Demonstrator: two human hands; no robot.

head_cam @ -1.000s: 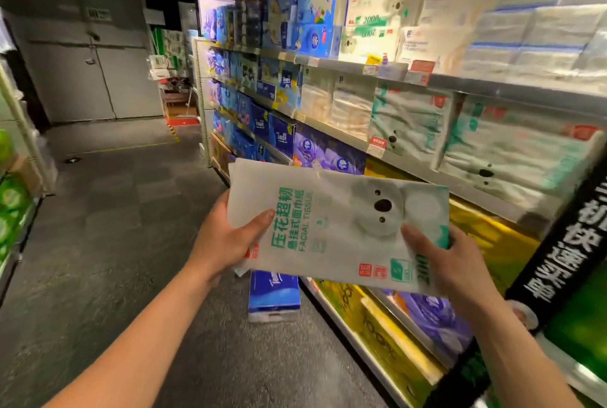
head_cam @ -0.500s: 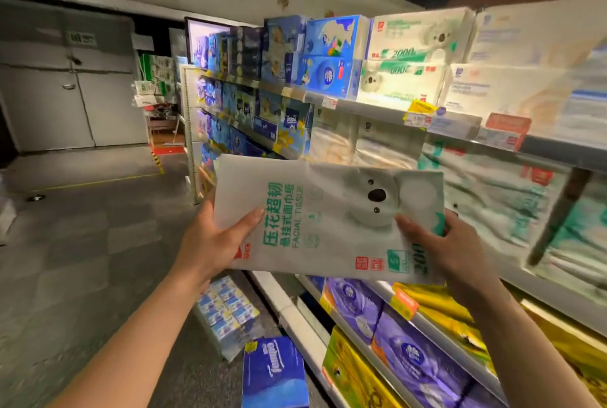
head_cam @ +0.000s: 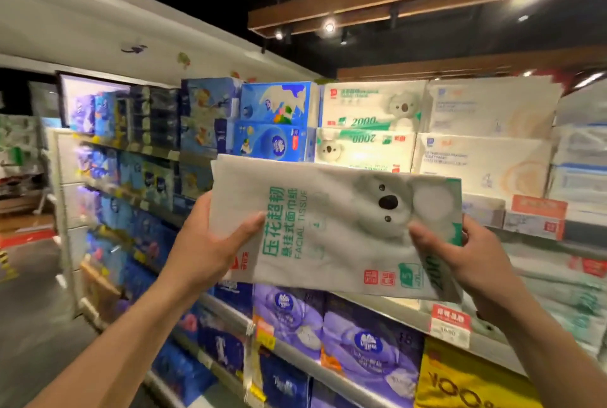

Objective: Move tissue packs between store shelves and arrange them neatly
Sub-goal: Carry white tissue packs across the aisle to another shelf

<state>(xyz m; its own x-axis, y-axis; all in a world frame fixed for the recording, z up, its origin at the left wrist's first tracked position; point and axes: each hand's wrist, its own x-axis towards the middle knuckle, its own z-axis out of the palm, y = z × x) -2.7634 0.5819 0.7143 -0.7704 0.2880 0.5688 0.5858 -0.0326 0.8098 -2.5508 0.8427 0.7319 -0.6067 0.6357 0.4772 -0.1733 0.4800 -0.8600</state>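
The tissue pack (head_cam: 335, 227) is held up in the air in front of the shelving, gripped at both short ends. A white soft-wrapped pack it is, printed with a grey koala face and green lettering, carried lengthwise and tipped slightly down to the right.

At its left end it is clamped by the left hand (head_cam: 200, 243): the thumb is laid across the printed front and the fingers are hidden behind the wrap. At the right end it is pinched by the right hand (head_cam: 466, 256), with the thumb pressed on the front just below the koala's face and the fingertips curled round the far edge.

No shelf is touched by the pack, as far as can be judged from this angle. Its upper edge is seen against the foot of two matching koala packs (head_cam: 371, 105) stacked on the top shelf (head_cam: 583, 229), the lower one turned upside down. Those are flanked by blue boxes (head_cam: 276, 102) on the left and pale white packs (head_cam: 489, 108) on the right.

Below the held pack, purple packs (head_cam: 368, 342) are lined up on a lower shelf, a yellow pack (head_cam: 460, 381) is set just beside them, and a red price tag (head_cam: 449, 322) is fixed to the shelf edge above. The shelving further left is blurred.
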